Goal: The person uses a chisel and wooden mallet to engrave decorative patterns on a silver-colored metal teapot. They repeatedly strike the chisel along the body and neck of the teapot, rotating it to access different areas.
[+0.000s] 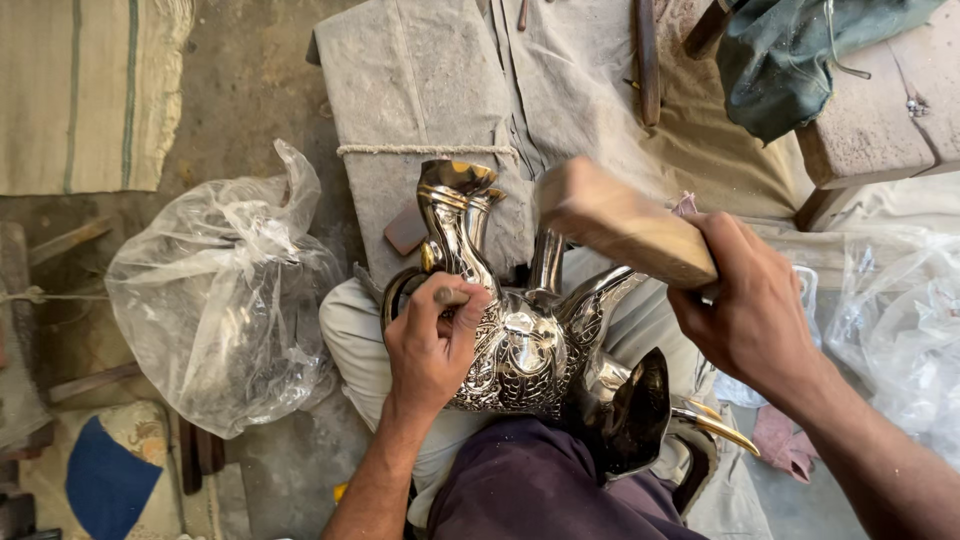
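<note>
The left hand pinches a short metal punch against the engraved, shiny silver-coloured metal ewer braced on the lap; the right hand grips a raised pale wooden block as a mallet; a crumpled clear plastic bag lies left.

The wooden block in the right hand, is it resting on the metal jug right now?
No, the wooden block is raised in the right hand, with a gap showing above the engraved metal jug.
</note>
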